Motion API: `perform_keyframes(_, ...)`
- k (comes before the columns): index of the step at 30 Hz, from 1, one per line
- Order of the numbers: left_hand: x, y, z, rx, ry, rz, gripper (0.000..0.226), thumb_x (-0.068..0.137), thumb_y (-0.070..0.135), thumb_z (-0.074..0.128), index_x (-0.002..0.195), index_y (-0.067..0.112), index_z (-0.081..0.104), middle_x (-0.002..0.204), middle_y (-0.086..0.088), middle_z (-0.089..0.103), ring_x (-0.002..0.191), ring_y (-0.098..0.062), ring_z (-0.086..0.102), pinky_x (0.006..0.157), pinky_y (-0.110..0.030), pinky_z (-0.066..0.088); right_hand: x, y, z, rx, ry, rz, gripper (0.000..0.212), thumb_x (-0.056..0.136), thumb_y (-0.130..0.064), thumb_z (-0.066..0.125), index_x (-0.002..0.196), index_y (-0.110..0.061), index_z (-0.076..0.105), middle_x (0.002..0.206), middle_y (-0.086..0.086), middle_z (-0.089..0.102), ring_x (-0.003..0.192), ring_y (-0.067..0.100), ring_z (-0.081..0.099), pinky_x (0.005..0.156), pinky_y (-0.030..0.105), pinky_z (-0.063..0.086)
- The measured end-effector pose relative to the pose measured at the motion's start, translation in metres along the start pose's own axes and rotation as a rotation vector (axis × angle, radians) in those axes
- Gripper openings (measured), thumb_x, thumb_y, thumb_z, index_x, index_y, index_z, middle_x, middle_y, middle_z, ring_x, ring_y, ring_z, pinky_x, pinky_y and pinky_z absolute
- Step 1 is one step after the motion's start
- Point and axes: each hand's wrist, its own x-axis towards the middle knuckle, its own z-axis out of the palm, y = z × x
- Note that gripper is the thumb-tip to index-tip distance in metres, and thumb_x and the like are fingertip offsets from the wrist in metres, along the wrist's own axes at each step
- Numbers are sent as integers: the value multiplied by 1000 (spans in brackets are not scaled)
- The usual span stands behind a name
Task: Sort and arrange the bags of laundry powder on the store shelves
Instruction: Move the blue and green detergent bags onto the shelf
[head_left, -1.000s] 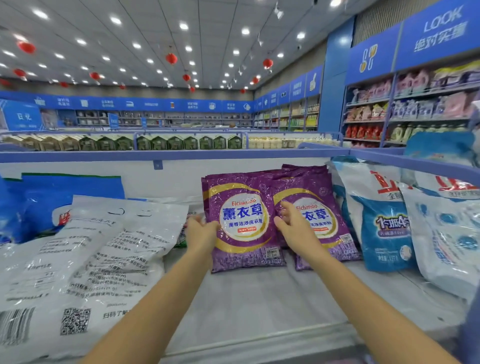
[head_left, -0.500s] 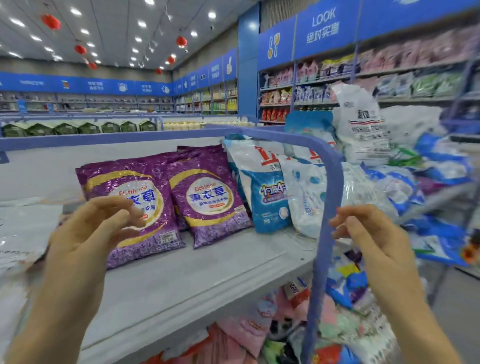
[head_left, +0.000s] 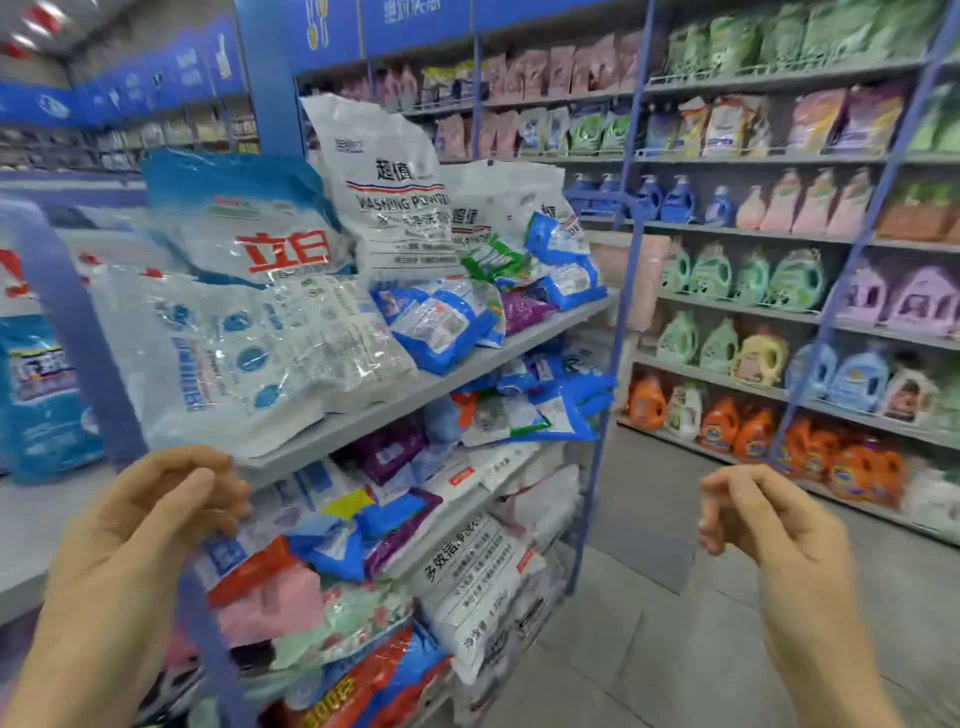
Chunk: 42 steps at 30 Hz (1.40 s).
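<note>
We have let go of the purple bags and swung right, so our left hand (head_left: 148, 525) and right hand (head_left: 766, 519) hang empty, fingers loosely curled, with jumbled bags of laundry powder (head_left: 249, 353) heaped on the shelf (head_left: 415, 395) just above and between them, likely next to sort

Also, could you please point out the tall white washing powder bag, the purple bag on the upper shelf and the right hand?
tall white washing powder bag (head_left: 387, 192), head view: printed front.
purple bag (head_left: 524, 312), head view: exposed face.
right hand (head_left: 774, 535), head view: middle of hand.
</note>
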Motion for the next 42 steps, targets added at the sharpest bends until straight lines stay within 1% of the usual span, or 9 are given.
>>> perform_keyframes(3, 6, -22, 58, 12, -63, 12, 61, 94, -10, 37, 69, 32, 74, 62, 14, 69, 58, 1, 65, 58, -8, 51, 34, 20, -50, -15, 41, 30, 27, 91, -22, 46, 75, -19, 67, 54, 1, 56, 47, 9, 47, 49, 17, 44)
perform_keyframes(11, 41, -61, 136, 76, 0, -22, 53, 99, 6, 39, 67, 32, 73, 61, 15, 68, 56, 3, 62, 57, -7, 50, 122, 81, -84, -14, -7, 78, 40, 99, -14, 40, 73, -25, 68, 57, 4, 60, 50, 10, 51, 50, 17, 45)
perform_keyframes(18, 97, -79, 159, 102, 104, 41, 41, 99, 14, 44, 73, 29, 73, 62, 7, 66, 56, -1, 61, 53, -9, 49, 219, 138, -41, 80, -131, 53, 41, 98, -11, 40, 71, -24, 68, 58, 3, 60, 50, 9, 51, 48, 16, 44)
perform_keyframes(24, 142, -89, 173, 184, 194, 82, 26, 75, 48, 62, 82, 24, 72, 69, 5, 68, 60, -4, 61, 57, -11, 51, 284, 173, 27, 95, -333, -7, 34, 96, -10, 45, 69, -17, 65, 60, 2, 61, 53, 7, 52, 52, 14, 45)
perform_keyframes(27, 160, -83, 188, 264, 234, 129, 30, 70, 52, 65, 84, 26, 73, 72, 2, 70, 65, -7, 64, 62, -14, 54, 306, 182, 72, 76, -517, -47, 21, 91, -30, 51, 76, -23, 64, 70, 0, 65, 61, 9, 57, 58, 21, 48)
perform_keyframes(31, 194, -73, 210, 432, 300, 178, 9, 76, 39, 72, 83, 33, 71, 78, 2, 71, 71, -10, 66, 68, -28, 52, 331, 196, 137, -136, -891, -367, 23, 90, -38, 54, 108, -26, 61, 103, -17, 62, 100, 3, 55, 88, 20, 43)
perform_keyframes(33, 221, -71, 223, 553, 352, 182, 8, 82, 26, 71, 84, 33, 68, 82, 6, 71, 74, -6, 66, 71, -25, 50, 340, 201, 174, -245, -1045, -651, 45, 86, -35, 59, 128, -21, 52, 132, -4, 50, 123, 12, 42, 107, 25, 29)
perform_keyframes(38, 306, -82, 255, 845, 312, 140, 51, 79, 13, 76, 121, 18, 48, 116, -2, 56, 107, -21, 55, 89, -29, 50, 352, 205, 247, -500, -1199, -1185, 90, 78, -48, 68, 149, -33, 16, 160, 3, -1, 146, 25, -4, 112, 49, -15)
perform_keyframes(42, 357, -98, 264, 1180, 307, 73, 102, 72, 41, 80, 150, 19, 17, 146, -14, 36, 133, -31, 35, 109, -45, 34, 364, 208, 271, -572, -1285, -1265, 103, 69, -67, 65, 149, -32, 10, 159, 8, 2, 145, 33, 1, 111, 60, -10)
